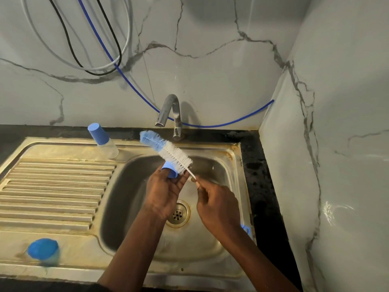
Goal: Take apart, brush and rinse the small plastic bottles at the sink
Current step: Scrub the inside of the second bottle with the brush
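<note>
Over the sink basin [126,199] the left hand [165,194] pinches a blue cap [170,171] at its fingertips. It is probably a light, stiff, wet-slick piece best gripped by its rim. The right hand [216,209] pinches the thin wire stem of the bottle brush [166,147], whose soft bristles cross the cap. The capped bottle [103,140] on the back ledge looks empty; the blurred bottle [44,250] on the drainboard [52,186] is unreadable.

Both hands are over the sink bowl [126,186]: the left hand [163,194] holds a cap [170,170], and the right hand [216,205], just beside it, holds a brush [166,148] whose head points up and back over the cap. The tap [170,114] stands behind the bowl. Left of the bowl, the back bottle [103,140] stands at the far edge and the front bottle [44,251] sits at the near edge.
</note>
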